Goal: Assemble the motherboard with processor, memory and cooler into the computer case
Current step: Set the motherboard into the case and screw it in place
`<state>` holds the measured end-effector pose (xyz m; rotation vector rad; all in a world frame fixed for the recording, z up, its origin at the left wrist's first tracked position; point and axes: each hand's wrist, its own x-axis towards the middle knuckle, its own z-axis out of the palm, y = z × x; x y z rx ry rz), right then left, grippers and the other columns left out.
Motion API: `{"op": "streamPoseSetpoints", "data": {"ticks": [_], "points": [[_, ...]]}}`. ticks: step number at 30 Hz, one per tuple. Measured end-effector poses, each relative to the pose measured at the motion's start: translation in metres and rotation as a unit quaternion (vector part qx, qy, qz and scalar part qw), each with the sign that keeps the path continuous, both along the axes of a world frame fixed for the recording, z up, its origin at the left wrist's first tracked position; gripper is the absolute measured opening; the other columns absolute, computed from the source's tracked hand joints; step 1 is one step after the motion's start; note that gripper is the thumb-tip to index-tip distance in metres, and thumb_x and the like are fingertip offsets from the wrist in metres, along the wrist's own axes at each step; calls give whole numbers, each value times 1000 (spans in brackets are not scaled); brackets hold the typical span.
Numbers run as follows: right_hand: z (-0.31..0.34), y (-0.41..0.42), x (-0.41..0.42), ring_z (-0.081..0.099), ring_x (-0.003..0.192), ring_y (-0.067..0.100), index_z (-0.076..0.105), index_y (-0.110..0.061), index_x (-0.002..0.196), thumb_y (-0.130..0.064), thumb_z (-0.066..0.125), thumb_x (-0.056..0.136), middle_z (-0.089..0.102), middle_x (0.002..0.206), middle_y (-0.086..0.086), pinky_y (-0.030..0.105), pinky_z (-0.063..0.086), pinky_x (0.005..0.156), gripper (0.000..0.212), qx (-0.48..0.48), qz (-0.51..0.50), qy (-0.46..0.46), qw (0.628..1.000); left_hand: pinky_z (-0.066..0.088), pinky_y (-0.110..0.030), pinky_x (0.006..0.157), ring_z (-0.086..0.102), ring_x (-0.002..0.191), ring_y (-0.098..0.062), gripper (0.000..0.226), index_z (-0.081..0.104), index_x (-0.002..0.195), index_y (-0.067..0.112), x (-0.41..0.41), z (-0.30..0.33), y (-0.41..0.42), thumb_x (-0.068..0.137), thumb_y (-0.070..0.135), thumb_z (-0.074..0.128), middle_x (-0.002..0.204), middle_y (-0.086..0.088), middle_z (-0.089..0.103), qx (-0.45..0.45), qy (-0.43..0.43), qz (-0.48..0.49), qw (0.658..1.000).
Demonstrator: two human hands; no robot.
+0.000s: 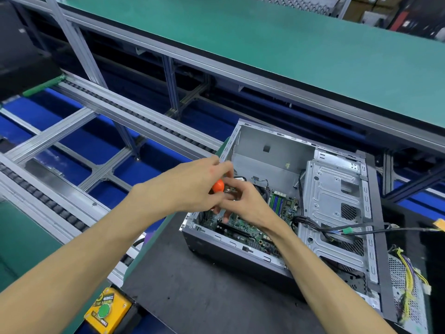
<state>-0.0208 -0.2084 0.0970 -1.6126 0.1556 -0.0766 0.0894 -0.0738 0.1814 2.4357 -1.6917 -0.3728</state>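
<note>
An open grey computer case (269, 153) lies on its side on a dark mat. The green motherboard (243, 225) sits inside it, with green and blue memory sticks (277, 201) standing in their slots. The cooler is mostly hidden behind my hands. My left hand (192, 189) grips a screwdriver by its orange handle (218, 185) over the case's left edge. My right hand (243, 201) reaches into the case beside it, fingers curled near the screwdriver's shaft; what they pinch is hidden.
A silver drive cage (334, 201) fills the case's right half, with black cables (313, 225) draped across it. A power supply with yellow wires (407, 285) lies at the right. A yellow box with a green button (106, 309) sits near the front. A roller conveyor (120, 112) runs behind.
</note>
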Motion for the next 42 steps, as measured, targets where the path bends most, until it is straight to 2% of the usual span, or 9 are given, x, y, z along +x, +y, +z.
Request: {"op": "streamPoseSetpoints", "data": {"ticks": [4, 10, 16, 21, 24, 29, 34, 38, 42], "points": [[1, 2, 3, 69, 69, 24, 67, -3, 111, 0, 74, 87, 72, 87, 19, 31, 59, 53, 26, -9, -2, -10, 1000, 41, -35, 58, 55, 71, -24, 44, 45, 88, 22, -3, -6, -7, 86, 65, 54, 73, 4, 49, 0, -107, 76, 991], [1, 2, -1, 70, 65, 20, 64, -8, 97, 1, 72, 90, 72, 78, 13, 30, 60, 53, 14, 23, 19, 6, 1000, 43, -30, 81, 45, 88, -11, 18, 58, 108, 26, 3, 4, -3, 90, 23, 62, 89, 14, 37, 38, 39, -52, 997], [5, 4, 2, 66, 70, 21, 72, -18, 102, 0, 77, 84, 62, 101, 19, 34, 57, 54, 26, -40, -9, -12, 999, 39, -34, 56, 55, 72, -22, 46, 41, 94, 25, -8, -2, -3, 83, 66, 56, 78, 5, 51, -12, -97, 68, 993], [7, 3, 0, 64, 69, 25, 73, -19, 94, -2, 79, 84, 56, 101, 23, 45, 59, 60, 20, -28, -11, -20, 999, 48, -38, 76, 53, 84, -20, 15, 56, 101, 23, -4, 3, -8, 89, 31, 62, 86, 8, 45, 19, -30, 2, 999], [7, 3, -2, 62, 51, 15, 69, -21, 84, -3, 78, 85, 65, 81, -1, 28, 55, 49, 20, -10, -1, -5, 1000, 48, -37, 79, 50, 86, -15, 19, 60, 108, 27, 0, 7, -4, 90, 20, 61, 89, 12, 38, 42, 11, -37, 998], [6, 4, 1, 67, 66, 20, 71, -12, 106, 1, 78, 83, 58, 109, 17, 26, 54, 50, 27, -29, -14, 2, 999, 34, -33, 53, 54, 69, -23, 41, 46, 89, 23, -6, -4, -6, 83, 62, 58, 71, 7, 47, -12, -109, 55, 992], [5, 5, 0, 61, 68, 43, 69, -4, 99, 0, 78, 84, 57, 102, 27, 28, 56, 49, 18, -27, -9, 1, 1000, 43, -35, 65, 51, 77, -20, 18, 52, 93, 25, -4, -1, -8, 85, 33, 66, 76, 11, 40, 17, -35, 5, 999], [0, 3, -2, 61, 51, 11, 58, 14, 93, -3, 78, 86, 64, 85, 25, 20, 52, 51, 27, -64, -14, 11, 998, 39, -28, 69, 46, 81, -13, 20, 59, 101, 27, -4, 2, -5, 86, 13, 62, 88, 12, 38, 45, 33, -52, 997], [5, 5, -2, 64, 59, 11, 70, -22, 95, 0, 75, 84, 59, 100, 31, 24, 53, 52, 26, -51, -3, 6, 999, 39, -32, 62, 49, 74, -17, 34, 48, 107, 26, -7, -2, -5, 86, 49, 62, 90, 7, 46, -11, -57, 7, 998]]}}
